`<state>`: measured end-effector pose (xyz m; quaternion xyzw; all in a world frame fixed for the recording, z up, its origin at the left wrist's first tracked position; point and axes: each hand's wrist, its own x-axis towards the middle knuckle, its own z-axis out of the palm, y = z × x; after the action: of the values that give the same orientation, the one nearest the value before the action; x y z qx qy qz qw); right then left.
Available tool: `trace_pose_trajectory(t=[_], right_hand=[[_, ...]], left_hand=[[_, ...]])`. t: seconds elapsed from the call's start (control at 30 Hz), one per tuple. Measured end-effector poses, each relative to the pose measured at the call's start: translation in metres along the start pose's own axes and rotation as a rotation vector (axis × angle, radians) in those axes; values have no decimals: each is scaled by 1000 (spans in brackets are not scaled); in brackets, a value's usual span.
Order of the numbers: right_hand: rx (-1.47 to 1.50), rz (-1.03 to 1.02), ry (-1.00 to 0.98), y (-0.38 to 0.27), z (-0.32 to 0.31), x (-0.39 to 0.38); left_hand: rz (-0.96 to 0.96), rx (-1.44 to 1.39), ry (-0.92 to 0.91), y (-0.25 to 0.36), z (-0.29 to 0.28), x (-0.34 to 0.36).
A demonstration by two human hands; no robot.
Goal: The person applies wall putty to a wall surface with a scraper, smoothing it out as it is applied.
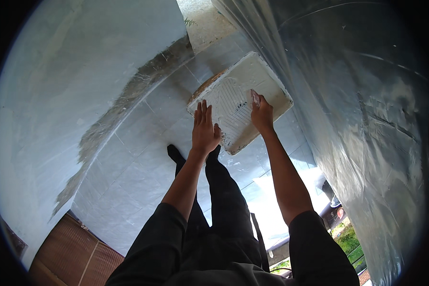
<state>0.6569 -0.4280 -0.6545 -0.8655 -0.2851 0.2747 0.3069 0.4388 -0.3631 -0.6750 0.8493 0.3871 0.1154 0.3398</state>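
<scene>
A paint tray (229, 95) with a ridged ramp, coated in whitish paint, lies in front of my feet. My left hand (205, 131) is over its near left edge, fingers stretched out and holding nothing; I cannot tell whether it touches the rim. My right hand (262, 116) is above the tray's right part. Its fingers are wrapped round a short, paint-smeared pinkish-white handle (255, 97); the rest of that tool is hidden or hard to make out. Small dark marks show on the ramp between the hands.
On the left stands a pale painted wall (76, 86) with a bare grey strip along its foot. Clear plastic sheeting (362, 119) hangs on the right. A brown rounded edge (209, 86) shows beside the tray. Grey floor tiles (133, 138) surround my feet; a brown woven panel (76, 252) is at lower left.
</scene>
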Motion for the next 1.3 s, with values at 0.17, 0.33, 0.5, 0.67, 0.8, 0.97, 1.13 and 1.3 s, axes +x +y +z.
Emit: trace_pose_trajectory(t=[0.17,0.33,0.5,0.67,0.8,0.97,1.13,1.3], right_hand=[[-181,-3,-74,-7,12,35],[-305,-12,-129,-5,14,49],[-339,-17,-142,-9,15,54],[-483,-5,-166,-22,19,62],[-558,8,-164,-32,24,70],[-573,4,-177,-38,28,68],[-620,-57,-190,-31,28,62],[-610,-111,-200,-33,36,42]], left_hand=[[16,43,-20,-15,8,7],[19,22,-25,-19,16,10],[44,-12,-18,-19,21,11],[35,-41,-25,-15,23,9],[26,-23,-98,-15,22,11],[-2,11,-109,-14,23,12],[-24,-13,-79,-8,27,9],[-4,-6,-68,-9,27,6]])
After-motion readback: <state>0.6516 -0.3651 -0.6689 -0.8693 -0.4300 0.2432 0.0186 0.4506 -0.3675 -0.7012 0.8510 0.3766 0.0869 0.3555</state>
